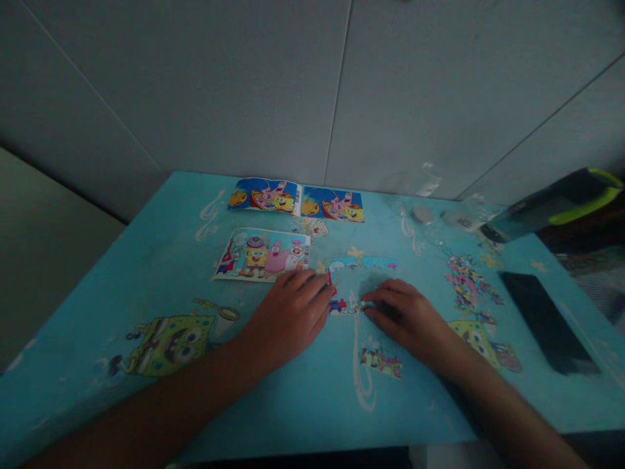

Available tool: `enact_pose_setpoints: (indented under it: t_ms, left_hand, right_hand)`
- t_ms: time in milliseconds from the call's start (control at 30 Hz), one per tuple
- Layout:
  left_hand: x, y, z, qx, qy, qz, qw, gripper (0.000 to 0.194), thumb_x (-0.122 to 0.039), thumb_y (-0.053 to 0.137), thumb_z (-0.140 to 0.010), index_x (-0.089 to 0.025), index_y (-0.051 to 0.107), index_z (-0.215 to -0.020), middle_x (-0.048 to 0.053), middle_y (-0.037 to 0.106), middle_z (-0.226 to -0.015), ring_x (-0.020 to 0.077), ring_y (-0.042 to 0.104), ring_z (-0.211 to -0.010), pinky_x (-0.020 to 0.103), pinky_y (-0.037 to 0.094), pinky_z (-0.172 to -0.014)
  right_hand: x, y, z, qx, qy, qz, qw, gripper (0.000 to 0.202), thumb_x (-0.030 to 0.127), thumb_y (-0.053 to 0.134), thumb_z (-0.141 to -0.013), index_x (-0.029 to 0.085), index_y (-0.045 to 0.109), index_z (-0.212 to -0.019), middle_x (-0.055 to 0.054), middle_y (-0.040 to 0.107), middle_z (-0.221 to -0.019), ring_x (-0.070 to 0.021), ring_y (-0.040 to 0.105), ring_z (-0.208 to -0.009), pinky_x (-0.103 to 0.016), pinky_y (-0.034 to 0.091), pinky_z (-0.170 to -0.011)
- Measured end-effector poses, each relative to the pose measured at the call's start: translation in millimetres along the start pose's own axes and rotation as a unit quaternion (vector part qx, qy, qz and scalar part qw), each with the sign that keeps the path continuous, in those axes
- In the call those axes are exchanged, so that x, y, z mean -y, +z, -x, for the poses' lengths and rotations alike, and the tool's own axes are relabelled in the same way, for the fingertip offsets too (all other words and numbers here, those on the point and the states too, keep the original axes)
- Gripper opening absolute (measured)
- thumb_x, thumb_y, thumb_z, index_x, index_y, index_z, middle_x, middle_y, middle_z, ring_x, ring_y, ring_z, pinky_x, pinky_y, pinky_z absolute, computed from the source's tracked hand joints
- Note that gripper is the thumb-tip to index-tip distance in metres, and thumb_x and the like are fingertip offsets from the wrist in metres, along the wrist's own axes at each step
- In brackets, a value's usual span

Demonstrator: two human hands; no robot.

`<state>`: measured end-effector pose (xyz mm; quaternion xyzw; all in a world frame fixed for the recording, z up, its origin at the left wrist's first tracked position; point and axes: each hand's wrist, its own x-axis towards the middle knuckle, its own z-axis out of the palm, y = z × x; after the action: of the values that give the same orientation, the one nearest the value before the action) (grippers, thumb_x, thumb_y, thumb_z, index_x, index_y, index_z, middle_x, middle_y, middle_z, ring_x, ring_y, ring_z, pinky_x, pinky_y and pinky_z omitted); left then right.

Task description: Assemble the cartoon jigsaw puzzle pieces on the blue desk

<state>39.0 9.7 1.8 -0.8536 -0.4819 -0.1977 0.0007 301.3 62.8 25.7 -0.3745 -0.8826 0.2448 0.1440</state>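
Observation:
A partly joined jigsaw puzzle [364, 262] lies on the table, with a top strip, a left side and a bottom row around a bare middle. My left hand [300, 306] rests flat, its fingers stretched over the puzzle's left edge and hiding part of it. At the right end of the bottom row, my right hand [405, 312] pinches a small puzzle piece [362, 305] between thumb and forefinger. A separate joined section [381, 362] sits nearer to me. Beyond my left hand is a picture card [266, 255] with several cartoon figures.
Loose puzzle pieces [469, 281] are heaped at the right, beside a dark phone [547, 322]. Two blue picture cards, one left [266, 195] and one right [333, 204], lie near the wall. A dark bottle [551, 202] and clear containers [461, 218] stand at the back right.

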Motion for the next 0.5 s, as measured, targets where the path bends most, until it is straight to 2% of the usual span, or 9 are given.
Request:
enact_pose_setpoints:
  t_ms: [200,500]
  left_hand:
    - [-0.3,0.1,-0.4,-0.001,0.003,-0.003,1.0,0.029,-0.023,0.054,-0.1,-0.017,0.065,-0.127,0.007,0.066,-0.131,0.0273,0.056,-0.122,0.05,0.044,-0.107]
    - [-0.4,-1.9,-0.2,-0.002,0.001,-0.006,1.0,0.029,-0.022,0.054,-0.1,-0.017,0.066,-0.126,0.007,0.066,-0.132,0.0273,0.056,-0.121,0.049,0.045,-0.107]
  right_hand:
    - [0.1,-1.5,0.0,0.008,0.018,-0.022,1.0,0.01,0.027,0.07,-0.093,0.023,0.07,-0.102,-0.005,0.066,-0.095,-0.019,0.062,-0.086,-0.034,0.05,-0.08]
    - [1.5,-0.1,-0.7,0.003,0.013,-0.026,1.0,0.008,0.027,0.07,-0.093,0.022,0.07,-0.1,-0.004,0.066,-0.091,-0.018,0.06,-0.082,-0.034,0.048,-0.077]
